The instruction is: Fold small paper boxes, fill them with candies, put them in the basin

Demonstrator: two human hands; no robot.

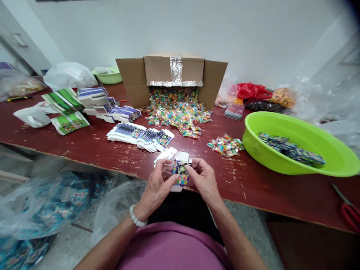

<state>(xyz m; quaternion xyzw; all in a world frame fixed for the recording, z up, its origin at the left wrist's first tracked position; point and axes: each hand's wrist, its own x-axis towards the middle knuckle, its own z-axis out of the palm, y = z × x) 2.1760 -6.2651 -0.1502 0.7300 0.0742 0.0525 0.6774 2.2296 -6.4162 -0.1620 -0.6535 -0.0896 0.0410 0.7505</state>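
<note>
Between my two hands is a small printed carton (pixel 181 174), purple with colourful pictures, its white end flaps sticking out at top and bottom. My left hand (pixel 159 183) grips its left side, and my right hand (pixel 204 180) pinches its right side with the thumb on the front. Just behind it a white flattened carton (pixel 166 154) lies on the table. A fanned row of flat cartons (pixel 126 133) stretches to the left. A small pile of wrapped candies (pixel 225 145) lies to the right of my hands.
Wrapped candies (pixel 177 114) spill from an open cardboard box (pixel 174 69) at the back. A green basin (pixel 281 159) on the right holds several filled-looking cartons. Bundled cartons (pixel 95 99) are stacked at left near a white mug (pixel 32 117). Red-handled scissors (pixel 350 213) lie at far right.
</note>
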